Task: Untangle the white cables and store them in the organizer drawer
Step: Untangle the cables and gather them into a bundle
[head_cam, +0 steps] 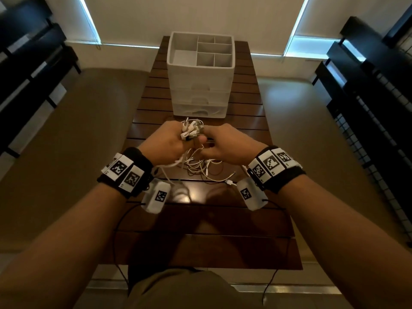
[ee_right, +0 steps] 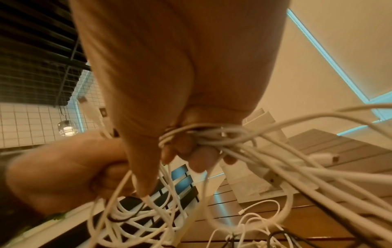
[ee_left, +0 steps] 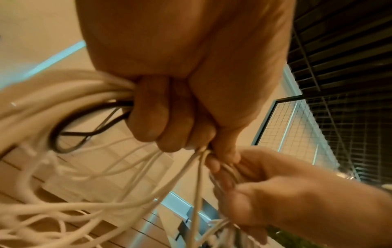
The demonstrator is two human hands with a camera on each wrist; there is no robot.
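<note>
A tangle of white cables hangs between my two hands above the wooden table, its loops trailing onto the slats. My left hand grips a bunch of cable ends, with several plugs sticking up past its knuckles. In the left wrist view its fingers are curled round the white cables and a black one. My right hand pinches strands of the same bundle; the right wrist view shows white cables wrapped at its fingertips. The white organizer stands behind, its three drawers closed.
The organizer's top tray has open, empty-looking compartments. Dark shelving stands at the right and dark furniture at the left. A wire grid panel is nearby. Black sensor leads run from my wrists toward my body.
</note>
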